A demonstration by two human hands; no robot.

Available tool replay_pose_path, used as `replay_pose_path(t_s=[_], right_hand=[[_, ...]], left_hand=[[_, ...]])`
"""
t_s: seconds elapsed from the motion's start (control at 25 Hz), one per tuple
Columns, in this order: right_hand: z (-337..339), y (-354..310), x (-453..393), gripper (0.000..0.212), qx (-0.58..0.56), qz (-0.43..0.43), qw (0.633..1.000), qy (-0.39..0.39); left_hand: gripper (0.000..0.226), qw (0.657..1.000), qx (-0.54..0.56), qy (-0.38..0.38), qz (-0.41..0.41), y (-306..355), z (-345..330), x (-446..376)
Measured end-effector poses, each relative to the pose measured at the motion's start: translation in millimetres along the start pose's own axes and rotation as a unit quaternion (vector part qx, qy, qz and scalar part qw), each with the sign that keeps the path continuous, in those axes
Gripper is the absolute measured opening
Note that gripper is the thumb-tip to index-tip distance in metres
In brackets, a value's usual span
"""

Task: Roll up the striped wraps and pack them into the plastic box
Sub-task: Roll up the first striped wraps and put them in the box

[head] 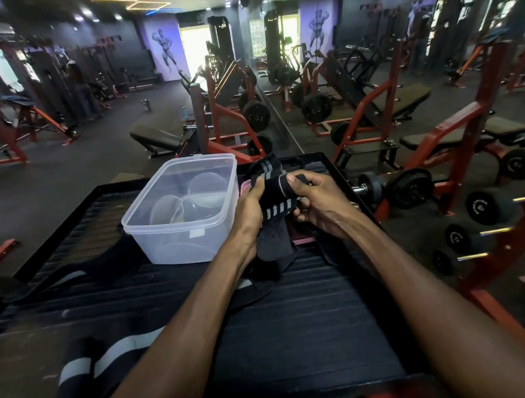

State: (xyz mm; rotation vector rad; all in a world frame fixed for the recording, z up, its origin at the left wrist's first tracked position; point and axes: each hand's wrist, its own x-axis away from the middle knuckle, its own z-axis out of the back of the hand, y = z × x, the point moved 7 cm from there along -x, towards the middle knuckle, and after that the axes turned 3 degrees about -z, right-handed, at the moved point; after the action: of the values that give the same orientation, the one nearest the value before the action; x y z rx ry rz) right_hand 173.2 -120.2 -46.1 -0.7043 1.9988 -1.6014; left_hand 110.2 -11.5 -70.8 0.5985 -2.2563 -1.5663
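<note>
I stand at a black ribbed rubber platform (292, 334) with a raised rim, in a gym. Both my hands are closed on one black elastic wrap with grey stripes (272, 198), held above the platform just to the right of the box. My left hand (249, 210) grips the wrap's left edge, fingers curled behind it and thumb on the front. My right hand (319, 202) clamps the upper right part, thumb pressed across the top of the fabric and fingers curled beneath. The wrap is partly bunched between the hands; its upper end sticks up past my fingers and its lower end hangs down to the platform surface.

The translucent rectangular plastic box (181, 212) sits open on the platform, left of my hands. Round clear shapes show through it; I cannot tell what they are. No wrap is in it.

A second black wrap with broad grey stripes (108, 356) lies unrolled on the platform at lower left, partly under my left forearm. More black fabric (253, 286) lies under my wrists.

Black dumbbells (486, 207) rest on a red rack to the right.
</note>
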Motion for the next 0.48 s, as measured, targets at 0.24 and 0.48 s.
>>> replay_pose_path(t_s=[0.24, 0.48], right_hand=[[-6.0, 3.9, 3.4, 0.026, 0.032, -0.02, 0.999, -0.003], [2.8, -3.6, -1.2, 0.014, 0.041, 0.029, 0.998, 0.042]], left_hand=[[0.025, 0.994, -0.055, 0.062, -0.074, 6.6, 8.6, -6.1], [0.016, 0.994, -0.037, 0.045, -0.096, 8.4, 5.4, -7.0]])
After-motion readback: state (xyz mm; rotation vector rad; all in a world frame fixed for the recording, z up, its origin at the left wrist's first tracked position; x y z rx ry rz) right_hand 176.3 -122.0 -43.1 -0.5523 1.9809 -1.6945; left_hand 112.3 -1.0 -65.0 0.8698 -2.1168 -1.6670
